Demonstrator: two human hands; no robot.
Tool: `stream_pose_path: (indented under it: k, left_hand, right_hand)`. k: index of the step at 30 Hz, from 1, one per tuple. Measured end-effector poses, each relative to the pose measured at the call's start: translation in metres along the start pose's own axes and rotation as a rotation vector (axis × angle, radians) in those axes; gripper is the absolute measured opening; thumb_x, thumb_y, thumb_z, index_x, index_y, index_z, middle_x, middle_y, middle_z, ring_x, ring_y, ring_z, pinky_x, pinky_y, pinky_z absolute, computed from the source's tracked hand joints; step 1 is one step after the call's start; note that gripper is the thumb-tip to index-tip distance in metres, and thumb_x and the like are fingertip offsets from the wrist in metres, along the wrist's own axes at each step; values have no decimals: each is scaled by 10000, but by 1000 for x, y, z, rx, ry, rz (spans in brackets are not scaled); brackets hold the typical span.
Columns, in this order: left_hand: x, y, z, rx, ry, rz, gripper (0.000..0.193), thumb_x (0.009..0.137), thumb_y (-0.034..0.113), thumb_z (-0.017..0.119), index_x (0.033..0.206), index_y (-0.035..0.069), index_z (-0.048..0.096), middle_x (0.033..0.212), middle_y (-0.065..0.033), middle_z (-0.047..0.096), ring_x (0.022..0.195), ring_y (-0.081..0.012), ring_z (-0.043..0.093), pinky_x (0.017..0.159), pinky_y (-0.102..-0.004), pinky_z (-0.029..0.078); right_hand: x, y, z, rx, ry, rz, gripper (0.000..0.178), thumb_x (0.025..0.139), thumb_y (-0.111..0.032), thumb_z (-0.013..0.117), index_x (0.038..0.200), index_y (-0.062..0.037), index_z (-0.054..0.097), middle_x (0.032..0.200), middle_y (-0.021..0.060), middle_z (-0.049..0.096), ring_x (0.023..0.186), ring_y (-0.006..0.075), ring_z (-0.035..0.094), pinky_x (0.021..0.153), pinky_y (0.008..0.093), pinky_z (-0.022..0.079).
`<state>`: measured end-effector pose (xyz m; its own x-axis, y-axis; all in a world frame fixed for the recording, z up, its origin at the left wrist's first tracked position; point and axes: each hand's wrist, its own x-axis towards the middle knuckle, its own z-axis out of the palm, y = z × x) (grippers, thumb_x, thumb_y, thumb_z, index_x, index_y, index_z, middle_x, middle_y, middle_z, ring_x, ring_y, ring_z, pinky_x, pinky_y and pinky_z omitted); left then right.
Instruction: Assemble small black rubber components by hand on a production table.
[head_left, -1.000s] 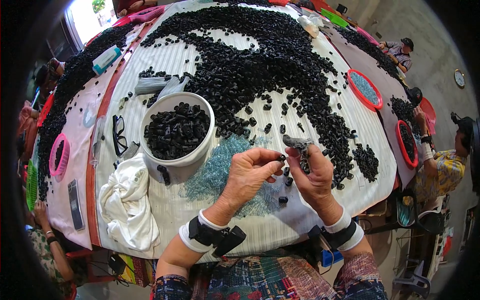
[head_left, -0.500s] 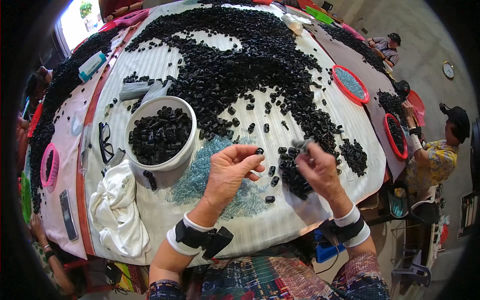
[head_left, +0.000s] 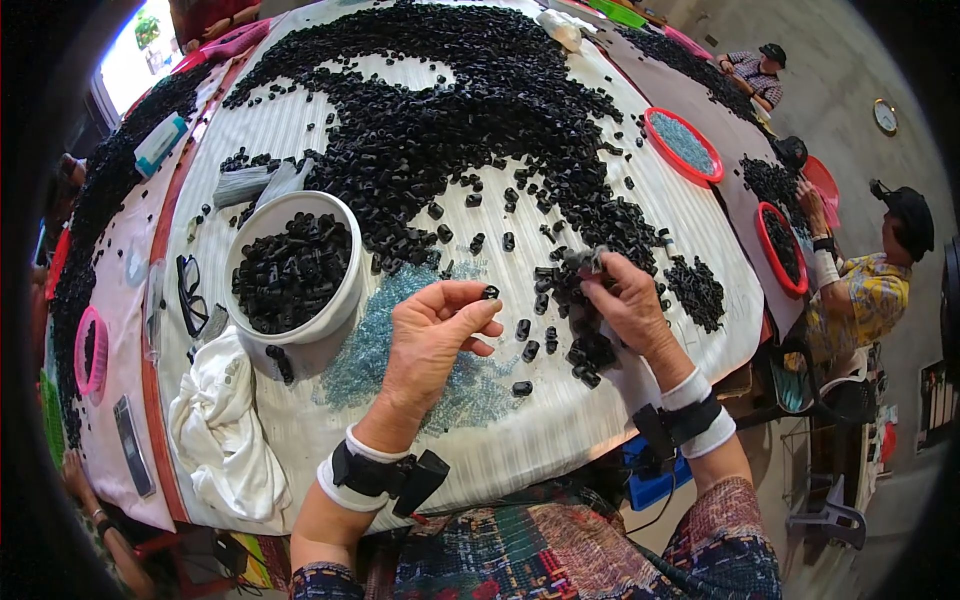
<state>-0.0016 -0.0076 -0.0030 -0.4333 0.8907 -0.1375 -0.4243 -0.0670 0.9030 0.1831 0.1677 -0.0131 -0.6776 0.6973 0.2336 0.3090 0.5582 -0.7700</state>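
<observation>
My left hand (head_left: pixel 438 335) is closed in a pinch, with a small black plastic cap-like piece (head_left: pixel 491 292) between thumb and fingertips. It hovers over a spread of tiny clear bluish beads (head_left: pixel 375 350). My right hand (head_left: pixel 632 300) bends over a small heap of black pieces (head_left: pixel 588 362). Its thumb and fingers come together beside a blurred dark grey item, too smeared to name. Between both hands lie several loose black pieces (head_left: pixel 524 328). A white bucket (head_left: pixel 342 300), filled with similar black pieces, stands left of my left hand.
A large mound of black pieces (head_left: pixel 450 125) covers the far table. Eyeglasses (head_left: pixel 190 290) and a white cloth (head_left: pixel 228 420) lie at left, a phone (head_left: pixel 133 445) beyond them. Red baskets (head_left: pixel 684 147) stand at right, near a person in a yellow patterned shirt (head_left: pixel 865 300).
The whole view has shifted slightly left. My right hand has moved a little farther from me, uncovering more of the near heap. My left hand keeps its pinch on the black cap-like piece.
</observation>
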Motion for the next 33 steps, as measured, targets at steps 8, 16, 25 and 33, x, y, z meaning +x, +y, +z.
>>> stream_pose_path:
  k: [8, 16, 25, 33]
  left_hand:
    - [2, -3, -1, -10, 6, -9, 194, 829, 74, 651, 996, -5, 595, 878, -117, 667, 702, -146, 658, 521, -224, 539]
    - [2, -2, -3, 1, 13, -20, 196, 831, 68, 647, 1004, -6, 594, 887, -121, 665, 699, -147, 657, 515, -222, 540]
    - [-1, 0, -1, -7, 8, -25, 186, 827, 70, 653, 988, -5, 599, 877, -114, 670, 703, -144, 658, 517, -218, 535]
    - [-1, -1, 0, -9, -2, -16, 196, 826, 76, 653, 989, -16, 593, 869, -104, 671, 701, -137, 655, 515, -216, 532]
  right_hand:
    - [-1, -3, -11, 95, 38, 165, 135, 820, -32, 560, 951, 1, 565, 808, 70, 631, 730, 99, 588, 694, 243, 475]
    - [-11, -27, -6, -194, -60, -122, 133, 748, -7, 608, 874, -13, 566, 799, 128, 597, 747, 260, 592, 665, 320, 482]
    - [-10, -29, 22, -708, -18, -324, 135, 723, -57, 606, 835, -67, 532, 724, 91, 544, 732, 272, 555, 650, 366, 478]
    - [-17, -23, 26, -653, 10, -264, 122, 745, -42, 565, 840, -53, 491, 724, 113, 546, 709, 297, 559, 627, 401, 476]
